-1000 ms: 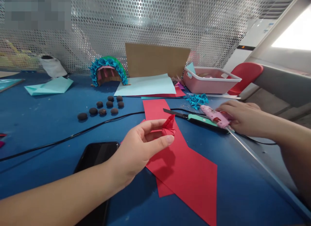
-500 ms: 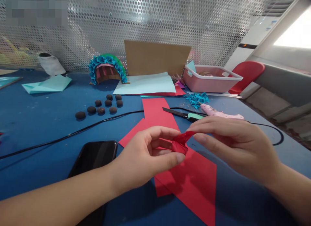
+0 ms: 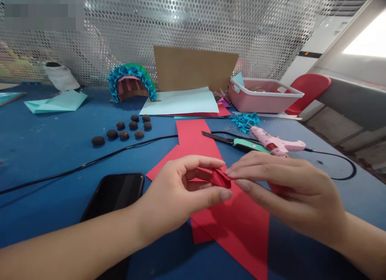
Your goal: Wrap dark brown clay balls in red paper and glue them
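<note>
Between my hands is a small folded piece of red paper. My left hand grips it from the left, thumb below and fingers curled behind. From the right, my right hand pinches its edge between thumb and fingertips; part of the fold is hidden there. Larger red paper sheets lie overlapping on the table underneath. Just beyond my right hand rest a utility knife with a green handle and dark blade, and a pink glue gun.
On the blue table are several dark round balls, a black phone and a black cable. Behind stand a blue paper-trimmed arch, a cardboard panel, pale blue sheets, blue scraps and a pink basket.
My right hand has moved down and slightly left, pressing the raised red flap toward the rest of the fold. More of the glue gun shows. My left hand stays almost in place.
</note>
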Action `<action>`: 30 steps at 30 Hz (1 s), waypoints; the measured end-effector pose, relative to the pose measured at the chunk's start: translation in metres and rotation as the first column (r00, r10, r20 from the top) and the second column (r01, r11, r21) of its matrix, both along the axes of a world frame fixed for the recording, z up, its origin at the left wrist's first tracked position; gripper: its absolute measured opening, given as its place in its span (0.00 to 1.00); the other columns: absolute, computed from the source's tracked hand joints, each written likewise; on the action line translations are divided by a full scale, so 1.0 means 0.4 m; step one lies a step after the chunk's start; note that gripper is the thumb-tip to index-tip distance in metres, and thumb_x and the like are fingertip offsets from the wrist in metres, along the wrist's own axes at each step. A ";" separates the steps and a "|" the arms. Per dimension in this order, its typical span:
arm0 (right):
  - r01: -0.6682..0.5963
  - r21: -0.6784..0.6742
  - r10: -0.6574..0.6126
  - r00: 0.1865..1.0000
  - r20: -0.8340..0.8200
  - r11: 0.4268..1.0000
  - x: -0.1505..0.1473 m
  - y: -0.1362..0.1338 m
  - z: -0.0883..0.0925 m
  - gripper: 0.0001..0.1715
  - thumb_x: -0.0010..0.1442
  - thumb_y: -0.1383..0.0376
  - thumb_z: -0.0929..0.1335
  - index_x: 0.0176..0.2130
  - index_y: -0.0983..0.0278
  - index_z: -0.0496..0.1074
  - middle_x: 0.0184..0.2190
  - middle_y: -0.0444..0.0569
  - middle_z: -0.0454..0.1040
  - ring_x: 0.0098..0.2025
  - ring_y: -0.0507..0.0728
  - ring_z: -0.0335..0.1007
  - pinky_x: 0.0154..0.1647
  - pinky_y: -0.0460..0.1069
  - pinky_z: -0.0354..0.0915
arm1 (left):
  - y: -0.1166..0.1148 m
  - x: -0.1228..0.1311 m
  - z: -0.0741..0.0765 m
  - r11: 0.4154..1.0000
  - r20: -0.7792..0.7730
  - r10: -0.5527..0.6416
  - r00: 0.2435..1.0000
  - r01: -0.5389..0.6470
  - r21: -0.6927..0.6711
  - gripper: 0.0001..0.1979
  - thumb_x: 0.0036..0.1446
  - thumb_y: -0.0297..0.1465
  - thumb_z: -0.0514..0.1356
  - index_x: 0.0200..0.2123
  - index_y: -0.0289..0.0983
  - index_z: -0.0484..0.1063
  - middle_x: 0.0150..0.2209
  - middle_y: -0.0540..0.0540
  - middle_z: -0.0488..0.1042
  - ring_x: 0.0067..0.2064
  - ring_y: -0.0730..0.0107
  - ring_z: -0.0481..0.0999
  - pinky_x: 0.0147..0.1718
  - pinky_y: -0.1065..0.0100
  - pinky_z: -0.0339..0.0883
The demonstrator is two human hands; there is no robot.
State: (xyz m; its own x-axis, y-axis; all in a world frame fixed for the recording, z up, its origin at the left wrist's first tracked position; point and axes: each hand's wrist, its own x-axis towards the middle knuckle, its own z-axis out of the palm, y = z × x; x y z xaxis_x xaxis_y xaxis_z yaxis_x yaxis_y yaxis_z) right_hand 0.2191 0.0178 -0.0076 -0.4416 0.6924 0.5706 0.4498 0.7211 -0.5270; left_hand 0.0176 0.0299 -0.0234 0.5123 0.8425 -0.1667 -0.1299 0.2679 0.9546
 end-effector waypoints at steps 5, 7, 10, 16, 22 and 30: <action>-0.069 0.054 0.070 0.998 -0.007 0.996 0.008 0.002 -0.010 0.14 0.57 0.76 0.68 0.41 0.62 0.76 0.34 0.47 0.79 0.38 0.53 0.76 0.37 0.48 0.75 | -0.002 0.003 0.000 1.000 0.031 0.000 1.000 -0.001 0.019 0.17 0.47 0.26 0.70 0.42 0.38 0.76 0.38 0.49 0.81 0.39 0.72 0.79 0.40 0.73 0.74; -0.097 0.074 0.097 0.995 -0.008 0.993 0.010 0.004 -0.012 0.14 0.56 0.77 0.68 0.41 0.66 0.76 0.34 0.49 0.79 0.39 0.53 0.75 0.39 0.47 0.74 | -0.003 0.003 0.001 1.000 0.038 0.014 0.999 -0.015 0.019 0.16 0.47 0.25 0.70 0.42 0.38 0.77 0.39 0.50 0.81 0.40 0.72 0.79 0.40 0.75 0.73; -0.112 0.086 0.113 0.994 -0.002 0.990 0.011 0.004 -0.011 0.12 0.56 0.78 0.67 0.40 0.68 0.75 0.35 0.50 0.79 0.40 0.52 0.75 0.42 0.46 0.74 | -0.004 0.002 0.002 0.999 0.032 0.027 0.999 -0.028 0.030 0.15 0.48 0.25 0.70 0.42 0.39 0.78 0.39 0.51 0.81 0.41 0.73 0.79 0.41 0.76 0.73; -0.017 0.105 0.019 1.000 -0.023 0.994 0.009 -0.001 -0.007 0.11 0.57 0.77 0.67 0.38 0.64 0.75 0.33 0.45 0.79 0.38 0.48 0.76 0.42 0.40 0.72 | 0.001 0.007 -0.002 0.993 0.044 0.099 0.994 -0.102 0.066 0.19 0.45 0.26 0.71 0.43 0.42 0.77 0.41 0.53 0.79 0.43 0.74 0.78 0.42 0.77 0.73; 0.106 0.077 -0.099 0.991 -0.085 0.991 0.012 0.002 -0.019 0.10 0.58 0.74 0.68 0.37 0.61 0.75 0.34 0.42 0.80 0.36 0.45 0.76 0.41 0.36 0.70 | 0.002 0.008 0.002 0.998 0.024 0.065 0.998 -0.065 0.022 0.15 0.51 0.29 0.69 0.43 0.40 0.75 0.40 0.52 0.78 0.38 0.77 0.78 0.35 0.79 0.72; -0.004 -0.010 0.001 0.976 -0.218 1.000 0.014 0.008 -0.029 0.14 0.58 0.75 0.68 0.40 0.58 0.75 0.36 0.42 0.80 0.42 0.49 0.77 0.45 0.41 0.73 | -0.002 0.004 0.003 0.997 0.049 0.042 0.998 -0.039 -0.066 0.16 0.49 0.31 0.70 0.42 0.40 0.74 0.31 0.54 0.78 0.33 0.80 0.76 0.33 0.80 0.70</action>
